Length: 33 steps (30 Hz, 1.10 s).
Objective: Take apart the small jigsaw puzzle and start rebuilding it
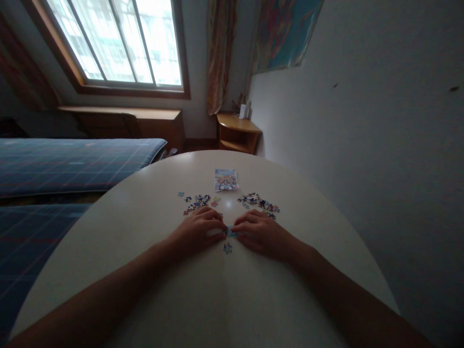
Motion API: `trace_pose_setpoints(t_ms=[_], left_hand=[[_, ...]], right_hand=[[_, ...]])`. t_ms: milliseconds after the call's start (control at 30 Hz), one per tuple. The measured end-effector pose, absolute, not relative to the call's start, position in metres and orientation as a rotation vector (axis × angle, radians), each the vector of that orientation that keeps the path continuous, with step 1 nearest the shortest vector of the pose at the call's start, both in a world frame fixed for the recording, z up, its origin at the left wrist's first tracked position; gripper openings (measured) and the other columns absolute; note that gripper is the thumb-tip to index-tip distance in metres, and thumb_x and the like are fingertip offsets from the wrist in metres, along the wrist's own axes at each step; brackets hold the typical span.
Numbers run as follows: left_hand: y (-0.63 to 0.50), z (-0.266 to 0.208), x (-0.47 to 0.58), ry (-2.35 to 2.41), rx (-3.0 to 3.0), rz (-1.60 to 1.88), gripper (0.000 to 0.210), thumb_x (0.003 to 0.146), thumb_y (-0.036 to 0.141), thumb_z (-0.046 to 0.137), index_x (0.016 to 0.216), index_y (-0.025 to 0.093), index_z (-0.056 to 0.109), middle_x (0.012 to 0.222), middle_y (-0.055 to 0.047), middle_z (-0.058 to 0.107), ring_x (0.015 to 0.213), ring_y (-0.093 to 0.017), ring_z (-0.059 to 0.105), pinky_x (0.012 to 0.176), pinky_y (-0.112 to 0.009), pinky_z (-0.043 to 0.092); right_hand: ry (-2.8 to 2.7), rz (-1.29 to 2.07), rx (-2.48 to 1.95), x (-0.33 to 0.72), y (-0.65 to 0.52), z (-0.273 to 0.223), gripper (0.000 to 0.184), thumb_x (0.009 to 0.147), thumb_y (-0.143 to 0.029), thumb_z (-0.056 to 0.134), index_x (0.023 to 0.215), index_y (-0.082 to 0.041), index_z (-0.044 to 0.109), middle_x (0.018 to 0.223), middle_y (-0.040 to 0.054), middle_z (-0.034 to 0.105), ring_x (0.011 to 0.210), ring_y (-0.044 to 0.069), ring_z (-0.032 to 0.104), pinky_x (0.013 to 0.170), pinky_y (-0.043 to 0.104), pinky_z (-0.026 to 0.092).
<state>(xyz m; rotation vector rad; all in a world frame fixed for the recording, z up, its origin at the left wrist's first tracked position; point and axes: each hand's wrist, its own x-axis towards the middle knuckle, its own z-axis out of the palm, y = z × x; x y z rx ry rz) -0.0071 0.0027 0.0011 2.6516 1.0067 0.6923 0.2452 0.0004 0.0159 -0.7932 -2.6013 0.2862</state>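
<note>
Light-blue jigsaw part [232,233], held from both sides

I see my left hand [198,229] and right hand [263,234], fingers curled, pinching it mid-way across a smooth, pale, rounded worktop [195,304]; forearms [123,280] angle inward, knobbed loose pieces [198,203] beyond

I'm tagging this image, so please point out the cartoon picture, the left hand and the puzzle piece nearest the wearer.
Cartoon picture [225,180]: head view, middle of its printed face.
Left hand [200,227]: head view, back of the hand.
Puzzle piece nearest the wearer [227,248]: head view, its middle.
</note>
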Motion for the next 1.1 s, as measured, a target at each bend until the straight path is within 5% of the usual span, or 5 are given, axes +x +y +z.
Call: trace_pose_setpoints(t_ms=[500, 767, 1100], left_hand=[[-0.001, 0.002, -0.001, 0.988, 3.001, 0.939, 0.015, 0.098, 0.024, 0.052, 0.091, 0.020, 0.065, 0.084, -0.002, 0.069, 0.082, -0.018, 0.060, 0.074, -0.031, 0.047], [-0.009, 0.003, 0.011, 1.023, 2.764, 1.135, 0.018, 0.099, 0.026, 0.052, 0.088, 0.019, 0.065, 0.076, -0.002, 0.070, 0.073, -0.016, 0.062, 0.071, -0.030, 0.049], [-0.012, 0.003, 0.013, 0.898, 2.755, 0.823, 0.019, 0.095, 0.029, 0.056, 0.112, 0.021, 0.064, 0.116, -0.006, 0.068, 0.108, -0.022, 0.061, 0.096, -0.042, 0.050]], right_hand=[[-2.477, 0.369, -0.837, 0.240, -0.001, 0.017, 0.020, 0.089, -0.027, 0.065, 0.109, -0.023, 0.070, 0.107, 0.0060, 0.071, 0.102, 0.020, 0.061, 0.095, 0.037, 0.048], [-2.109, 0.547, -0.961, 0.229, -0.014, 0.023, 0.006, 0.087, -0.027, 0.068, 0.088, -0.022, 0.070, 0.085, 0.0018, 0.074, 0.080, 0.016, 0.068, 0.077, 0.029, 0.050], [-2.491, 0.091, -1.087, 0.264, 0.002, 0.044, 0.007, 0.084, -0.015, 0.067, 0.084, -0.020, 0.072, 0.083, 0.0027, 0.075, 0.078, 0.018, 0.069, 0.073, 0.028, 0.049]])
